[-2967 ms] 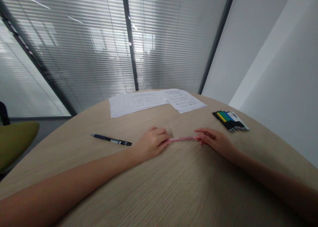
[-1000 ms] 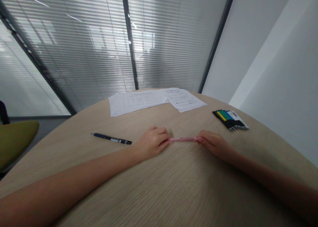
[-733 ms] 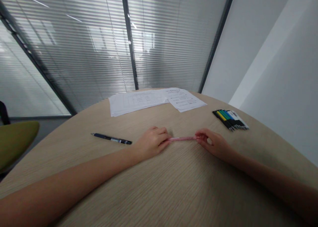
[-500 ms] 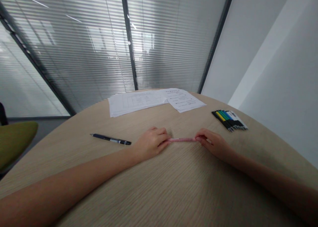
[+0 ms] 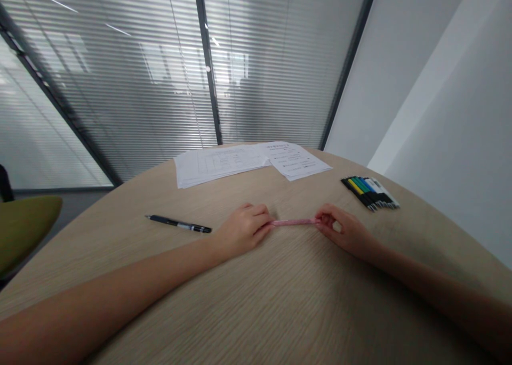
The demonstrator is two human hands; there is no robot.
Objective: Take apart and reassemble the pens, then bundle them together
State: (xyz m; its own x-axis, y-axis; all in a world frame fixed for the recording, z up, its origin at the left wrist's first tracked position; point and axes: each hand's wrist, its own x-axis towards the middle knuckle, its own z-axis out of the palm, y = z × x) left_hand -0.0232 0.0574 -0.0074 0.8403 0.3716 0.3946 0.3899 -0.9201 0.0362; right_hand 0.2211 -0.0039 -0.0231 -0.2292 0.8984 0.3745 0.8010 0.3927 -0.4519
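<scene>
A thin pink strip [image 5: 295, 222] stretches nearly straight between my two hands, just above or on the tabletop; what it is made of I cannot make out. My left hand [image 5: 245, 227] rests on the table with its fingers closed on the strip's left end. At the other end, the thumb and fingers of my right hand [image 5: 343, 230] pinch the strip, leaving a small gap inside the curled fingers. Both tips of the strip are hidden by fingers. Left of my left hand lies a black pen [image 5: 176, 223], apart from it.
Printed white paper sheets [image 5: 224, 165] lie along the far edge of the round wooden table [image 5: 256, 317]. A row of black, yellow, green and blue pens [image 5: 368, 192] sits to the right. A green chair [image 5: 28, 226] stands at the left, beyond the table edge.
My right hand has shifted very slightly, with a wider gap between its curled fingers, and the strip's right end is slightly higher. My left hand has not visibly moved.
</scene>
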